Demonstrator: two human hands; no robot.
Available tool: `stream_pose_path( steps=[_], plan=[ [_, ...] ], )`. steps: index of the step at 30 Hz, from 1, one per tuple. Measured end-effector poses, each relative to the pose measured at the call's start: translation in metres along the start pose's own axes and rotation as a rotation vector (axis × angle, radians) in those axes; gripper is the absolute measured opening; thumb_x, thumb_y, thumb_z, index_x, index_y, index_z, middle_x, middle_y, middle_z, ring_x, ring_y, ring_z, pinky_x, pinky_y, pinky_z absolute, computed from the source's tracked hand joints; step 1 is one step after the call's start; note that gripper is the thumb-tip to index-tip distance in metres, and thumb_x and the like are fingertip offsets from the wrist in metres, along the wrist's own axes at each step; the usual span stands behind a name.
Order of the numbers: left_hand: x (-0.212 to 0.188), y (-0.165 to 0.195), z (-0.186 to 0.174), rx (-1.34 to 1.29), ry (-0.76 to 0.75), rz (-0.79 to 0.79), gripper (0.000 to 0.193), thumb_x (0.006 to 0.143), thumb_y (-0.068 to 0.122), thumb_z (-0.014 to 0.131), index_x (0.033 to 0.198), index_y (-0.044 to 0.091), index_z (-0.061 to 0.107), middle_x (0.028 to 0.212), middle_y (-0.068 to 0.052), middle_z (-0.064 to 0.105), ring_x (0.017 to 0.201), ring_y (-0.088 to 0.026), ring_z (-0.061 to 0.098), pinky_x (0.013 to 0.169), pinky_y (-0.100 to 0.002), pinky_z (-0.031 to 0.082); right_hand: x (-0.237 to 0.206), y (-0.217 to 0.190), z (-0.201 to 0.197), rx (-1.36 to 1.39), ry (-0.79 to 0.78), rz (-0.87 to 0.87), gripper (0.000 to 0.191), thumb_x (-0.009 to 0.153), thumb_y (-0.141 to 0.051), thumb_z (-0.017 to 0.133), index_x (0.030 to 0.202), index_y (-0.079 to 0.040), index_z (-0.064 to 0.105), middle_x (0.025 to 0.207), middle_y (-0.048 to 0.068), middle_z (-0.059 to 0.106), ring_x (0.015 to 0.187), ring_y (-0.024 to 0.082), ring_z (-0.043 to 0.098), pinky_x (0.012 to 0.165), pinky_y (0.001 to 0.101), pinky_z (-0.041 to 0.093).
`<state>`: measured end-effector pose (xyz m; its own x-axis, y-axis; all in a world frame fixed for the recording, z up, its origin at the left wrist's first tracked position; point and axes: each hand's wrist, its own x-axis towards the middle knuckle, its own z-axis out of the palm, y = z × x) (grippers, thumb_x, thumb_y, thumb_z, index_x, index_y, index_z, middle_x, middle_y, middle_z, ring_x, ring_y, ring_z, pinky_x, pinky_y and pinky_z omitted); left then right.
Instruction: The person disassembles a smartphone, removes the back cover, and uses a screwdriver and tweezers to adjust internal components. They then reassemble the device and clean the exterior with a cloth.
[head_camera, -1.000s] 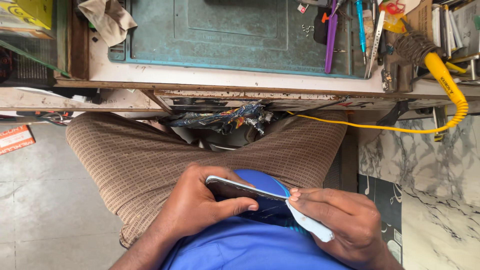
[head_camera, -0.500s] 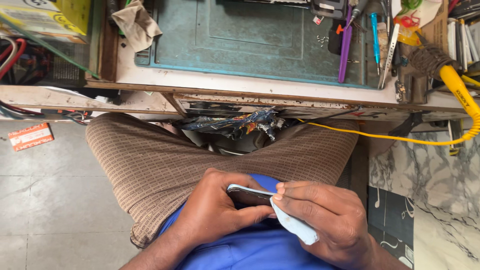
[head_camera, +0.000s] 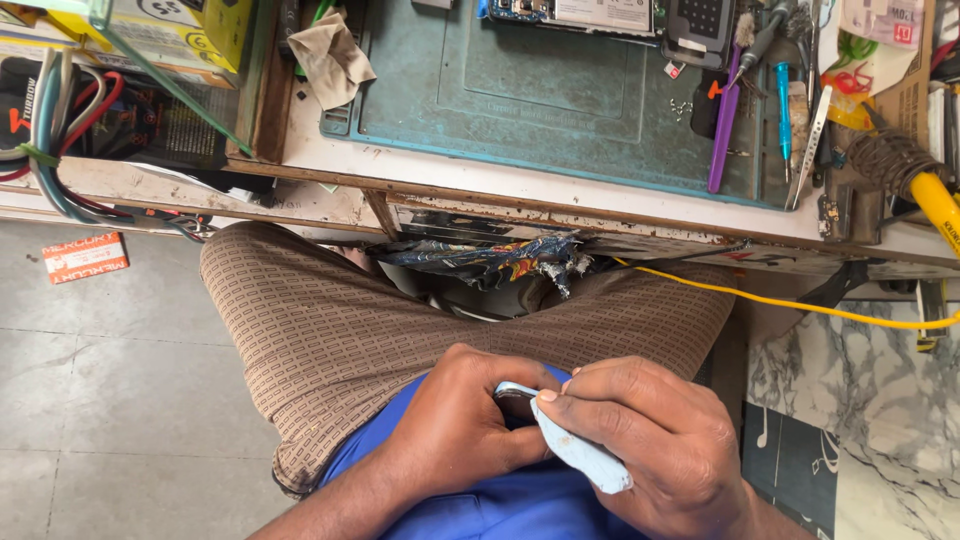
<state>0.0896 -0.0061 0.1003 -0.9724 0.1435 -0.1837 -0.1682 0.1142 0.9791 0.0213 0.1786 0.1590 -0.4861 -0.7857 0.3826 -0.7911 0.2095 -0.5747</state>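
Observation:
My left hand (head_camera: 462, 425) is closed around a thin phone (head_camera: 512, 390), of which only the top edge shows between the fingers. My right hand (head_camera: 655, 440) presses a pale blue cloth pad (head_camera: 580, 457) against that phone. Both hands sit low over my lap, above my brown patterned trousers (head_camera: 390, 320) and blue shirt (head_camera: 500, 505). Most of the phone is hidden by my fingers.
A workbench edge (head_camera: 560, 200) runs ahead of my knees, carrying a teal work mat (head_camera: 540, 90), an opened phone (head_camera: 580, 12), a purple tool (head_camera: 722, 120), a blue pen (head_camera: 784, 95) and a crumpled rag (head_camera: 332, 55). A yellow cable (head_camera: 820, 308) crosses right. Grey tile floor (head_camera: 110, 400) lies left.
The view has tilted so more of the bench shows. My hands have closed in over the phone, which is now mostly covered, with the cloth pad pressed along its edge.

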Motion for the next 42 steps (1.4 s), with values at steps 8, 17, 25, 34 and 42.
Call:
stream_pose_path(
  steps=[8, 17, 25, 34, 42],
  plan=[
    [0.001, 0.01, -0.008, 0.102, 0.053, 0.066, 0.027, 0.072, 0.026, 0.085, 0.09, 0.008, 0.077, 0.073, -0.011, 0.075, 0.066, -0.024, 0.075, 0.064, -0.034, 0.059, 0.01, -0.005, 0.005, 0.006, 0.05, 0.085, 0.027, 0.078, -0.004, 0.084, 0.104, -0.003, 0.075, 0.091, 0.008, 0.071, 0.081, 0.018, 0.074, 0.068, 0.0265, 0.061],
    [0.028, 0.042, -0.044, 0.252, -0.116, 0.083, 0.032, 0.067, 0.032, 0.087, 0.088, 0.01, 0.078, 0.071, -0.009, 0.076, 0.064, -0.022, 0.076, 0.064, -0.035, 0.059, 0.018, -0.014, -0.005, 0.04, 0.115, 0.257, 0.029, 0.084, -0.009, 0.08, 0.111, 0.0, 0.074, 0.097, 0.011, 0.075, 0.084, 0.016, 0.076, 0.074, 0.0262, 0.06],
    [0.051, 0.017, -0.049, 0.127, -0.274, 0.052, 0.026, 0.069, 0.024, 0.09, 0.086, 0.007, 0.08, 0.072, -0.005, 0.079, 0.066, -0.013, 0.075, 0.064, -0.029, 0.059, -0.005, 0.027, -0.035, 0.551, 0.094, 0.355, 0.065, 0.097, -0.049, 0.073, 0.125, 0.008, 0.071, 0.109, 0.018, 0.074, 0.11, 0.025, 0.074, 0.099, 0.033, 0.057],
    [0.045, -0.025, -0.05, -0.118, -0.287, 0.156, 0.031, 0.071, 0.021, 0.092, 0.096, 0.005, 0.082, 0.085, -0.005, 0.082, 0.078, -0.01, 0.078, 0.074, -0.026, 0.062, -0.023, 0.058, -0.017, 0.559, 0.031, 0.407, 0.054, 0.096, -0.045, 0.073, 0.119, 0.004, 0.074, 0.107, 0.016, 0.078, 0.101, 0.023, 0.077, 0.091, 0.033, 0.062],
    [0.046, -0.032, -0.052, -0.16, -0.292, 0.233, 0.031, 0.071, 0.022, 0.093, 0.096, 0.006, 0.082, 0.088, -0.007, 0.082, 0.08, -0.012, 0.079, 0.074, -0.026, 0.063, -0.024, 0.064, -0.01, 0.475, -0.055, 0.342, 0.047, 0.095, -0.042, 0.069, 0.118, -0.001, 0.075, 0.106, 0.013, 0.079, 0.097, 0.023, 0.08, 0.084, 0.0318, 0.062]
  ],
)
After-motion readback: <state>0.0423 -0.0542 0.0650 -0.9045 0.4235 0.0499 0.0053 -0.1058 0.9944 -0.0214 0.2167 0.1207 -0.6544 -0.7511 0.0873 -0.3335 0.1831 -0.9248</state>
